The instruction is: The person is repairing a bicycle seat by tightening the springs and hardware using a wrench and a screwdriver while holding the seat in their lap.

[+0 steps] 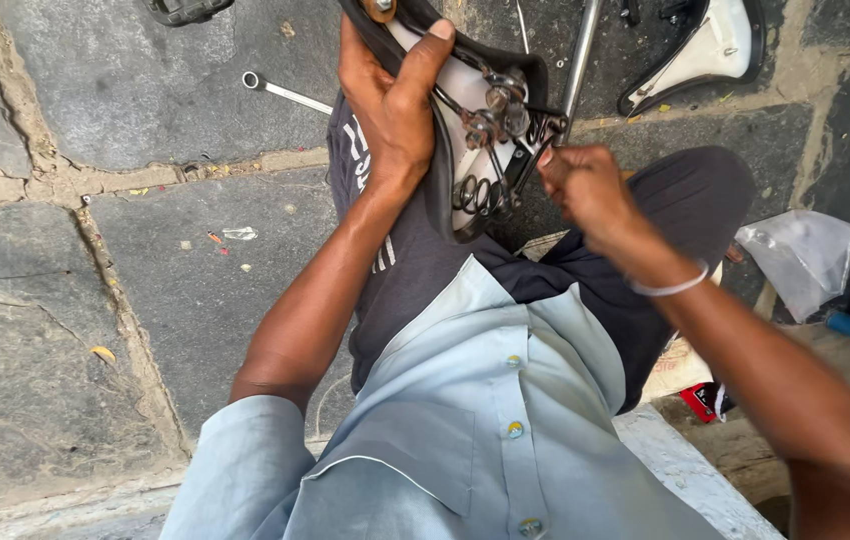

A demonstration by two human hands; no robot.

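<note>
The upturned bicycle saddle rested on the person's knee, the left hand clasped around its edge, the right hand clenched at the spring clamp beside it; steady support and square tool seating would, in my judgement, prevent slipping.
</note>
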